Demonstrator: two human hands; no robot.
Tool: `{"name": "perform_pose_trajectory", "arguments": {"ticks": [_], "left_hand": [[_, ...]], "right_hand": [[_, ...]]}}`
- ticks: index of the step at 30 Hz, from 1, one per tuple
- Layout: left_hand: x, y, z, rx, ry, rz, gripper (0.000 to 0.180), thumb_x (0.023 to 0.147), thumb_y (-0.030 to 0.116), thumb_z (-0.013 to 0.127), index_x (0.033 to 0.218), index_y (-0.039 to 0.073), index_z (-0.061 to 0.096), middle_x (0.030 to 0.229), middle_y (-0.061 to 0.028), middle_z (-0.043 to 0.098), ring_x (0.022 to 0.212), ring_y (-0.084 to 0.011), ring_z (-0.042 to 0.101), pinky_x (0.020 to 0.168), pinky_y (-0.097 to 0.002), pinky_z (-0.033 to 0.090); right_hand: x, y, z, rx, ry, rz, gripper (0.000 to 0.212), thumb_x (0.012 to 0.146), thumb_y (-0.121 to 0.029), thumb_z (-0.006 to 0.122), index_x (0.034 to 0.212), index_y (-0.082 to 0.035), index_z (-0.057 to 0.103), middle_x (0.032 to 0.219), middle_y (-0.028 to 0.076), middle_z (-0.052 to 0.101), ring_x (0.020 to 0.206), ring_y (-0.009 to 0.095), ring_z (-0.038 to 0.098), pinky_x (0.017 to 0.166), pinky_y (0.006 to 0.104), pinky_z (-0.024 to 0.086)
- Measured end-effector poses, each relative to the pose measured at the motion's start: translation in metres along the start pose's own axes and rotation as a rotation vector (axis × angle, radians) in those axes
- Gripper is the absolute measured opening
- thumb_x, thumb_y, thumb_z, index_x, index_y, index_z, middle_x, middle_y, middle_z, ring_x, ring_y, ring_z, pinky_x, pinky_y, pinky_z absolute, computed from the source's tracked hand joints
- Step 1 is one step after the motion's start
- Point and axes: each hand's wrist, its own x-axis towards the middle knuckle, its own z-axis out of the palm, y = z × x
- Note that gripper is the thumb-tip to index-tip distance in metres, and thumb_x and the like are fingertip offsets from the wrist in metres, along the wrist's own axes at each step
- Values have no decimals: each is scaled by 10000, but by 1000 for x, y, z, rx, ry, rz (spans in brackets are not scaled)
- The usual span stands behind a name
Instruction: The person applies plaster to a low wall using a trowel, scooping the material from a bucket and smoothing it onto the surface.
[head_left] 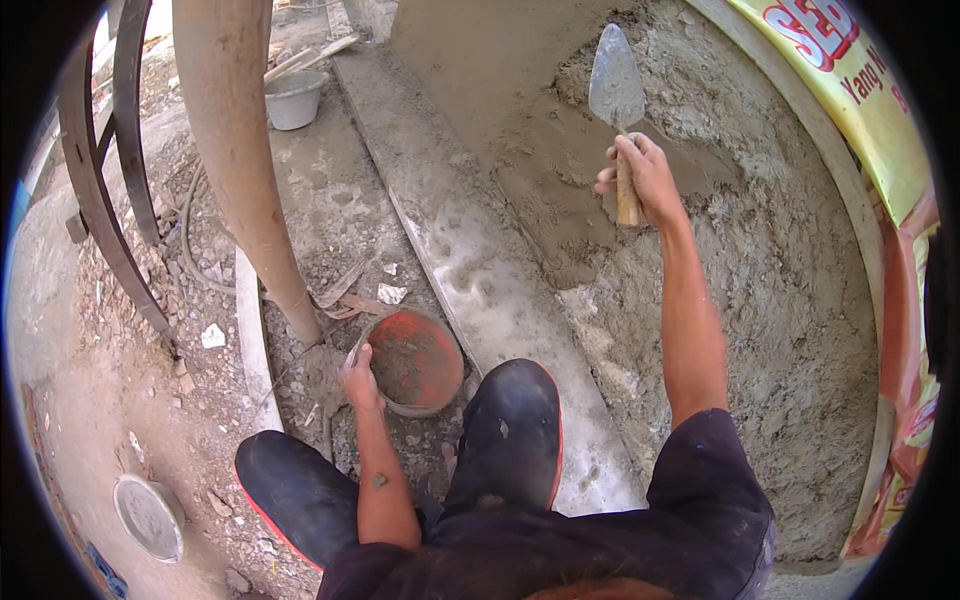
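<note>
My right hand [643, 175] is closed round the wooden handle of a trowel [616, 85], its grey, mortar-smeared blade pointing away from me. Below the blade lies a surface of wet grey mortar [560, 165], smooth on the left and rough toward the right. Lower left, my left hand [362, 380] grips the rim of a round bucket [455, 365]. Its reddish-orange inside is smeared with grey mortar. Some of the left fingers are hidden by the rim.
A concrete ledge [480, 290] runs diagonally past my black boots [510, 430]. Wooden post [235, 150] stands left, near dark curved bars [130, 120]. Grey buckets [295, 105] sit far left and near left. Rubble covers the ground; a printed banner [900, 150] hangs right.
</note>
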Motion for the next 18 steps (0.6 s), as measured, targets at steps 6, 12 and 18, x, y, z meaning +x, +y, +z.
{"name": "perform_pose_trajectory", "arguments": {"ticks": [6,12,18], "left_hand": [[2,9,9,40,8,2,357,901,163,684,1163,-75,643,1077,-100,682,973,-172,613,907,-288,444],[-1,24,4,95,22,-43,357,898,179,685,1154,-68,657,1074,-95,685,971,-172,618,901,-296,453],[-8,25,4,115,36,-69,350,897,166,682,1152,-73,657,1070,-100,686,986,-176,617,916,-299,448]], "right_hand": [[58,52,52,-127,86,36,362,1001,-360,519,845,-33,535,648,41,548,470,128,556,399,294,459],[131,140,67,-434,173,137,424,973,-401,538,854,2,598,660,90,603,486,210,594,479,373,501],[110,189,80,-963,192,281,455,926,-410,579,1052,16,677,969,218,690,876,360,676,789,451,531]]}}
